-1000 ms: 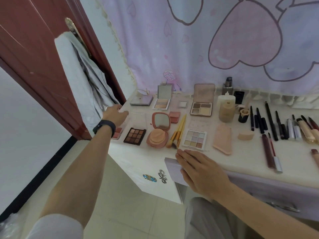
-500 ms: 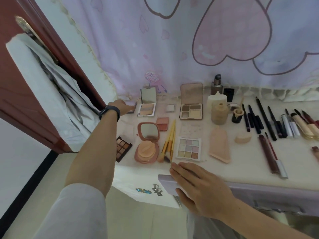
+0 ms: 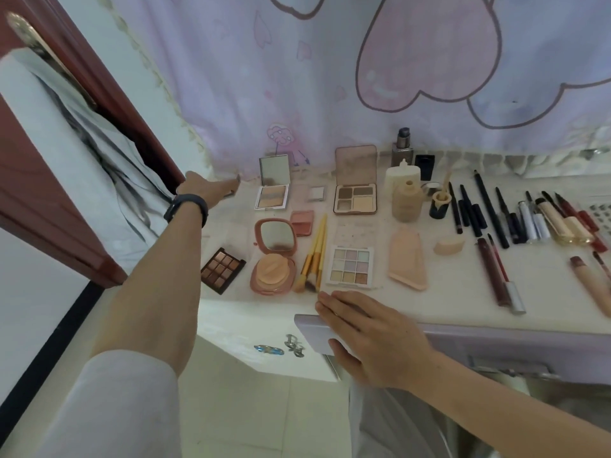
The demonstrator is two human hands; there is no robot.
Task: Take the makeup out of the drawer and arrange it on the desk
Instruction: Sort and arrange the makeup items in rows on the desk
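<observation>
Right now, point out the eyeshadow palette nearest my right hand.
The pastel nine-pan palette, just beyond the right hand; the dark nine-pan palette lies farther left.

white desk, open palettes, pink compact, yellow brushes, foundation bottle, row of pencils

Makeup on desk, right hand on drawer
</observation>
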